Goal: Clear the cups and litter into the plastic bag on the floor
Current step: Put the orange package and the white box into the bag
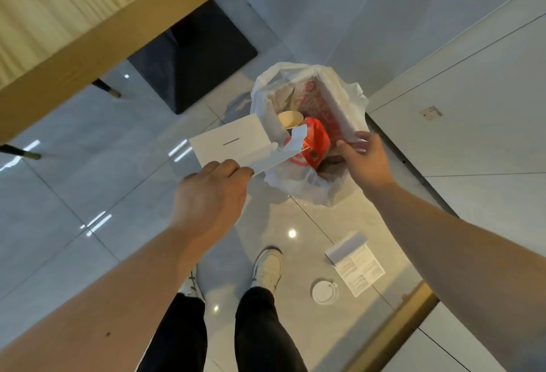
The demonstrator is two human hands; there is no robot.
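You are pinching a flattened white box (236, 144) at its near edge in your left hand (209, 194), angling its far end over the plastic bag (298, 182) at frame centre, probably to slide it in. Your right hand (363, 159) is gripping the bag's rim, fingers closed on the plastic, holding the mouth wide. A cup (291, 119) is already lying inside; a lid (324, 292) and leaflet (356, 265) are waiting on the floor, lower right.

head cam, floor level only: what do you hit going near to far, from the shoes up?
Shoes → white cup lid → printed leaflet → left hand holding flat white carton → plastic bag with right hand at its rim → dark mat.
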